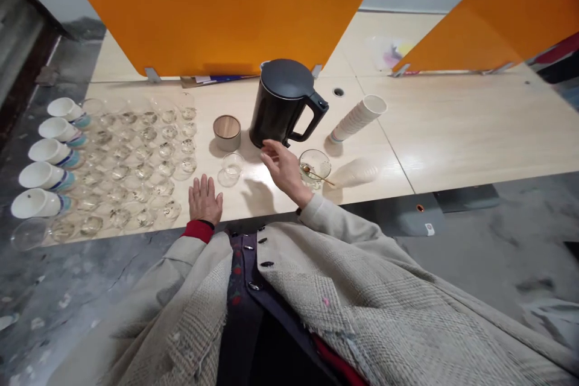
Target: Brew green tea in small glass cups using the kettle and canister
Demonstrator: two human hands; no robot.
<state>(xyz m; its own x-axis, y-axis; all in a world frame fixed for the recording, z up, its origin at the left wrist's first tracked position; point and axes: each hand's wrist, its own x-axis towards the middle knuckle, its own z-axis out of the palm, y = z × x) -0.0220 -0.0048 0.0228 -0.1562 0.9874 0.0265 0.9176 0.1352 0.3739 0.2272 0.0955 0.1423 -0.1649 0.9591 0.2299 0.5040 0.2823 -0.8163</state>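
On the worktop (212,99), cup (231,164) near kettle (274,102)
Your left hand (205,200) lies flat, your right hand (284,172) hovers, all fingers unclenched and empty; a careless sweep could tip the cup.

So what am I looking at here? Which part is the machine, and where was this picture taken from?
There is no machine: these are a person's bare hands, seen by one camera worn on that person's head, looking forward and down. The left hand lies flat on the table; the right hand is in front of the black kettle. I see nothing held in either. To the left are rows of clear cups with bits inside, edged by five white cups. Near the kettle are a wooden-lidded container, a glass bowl with a spoon, and a leaning-looking stack of white cups.
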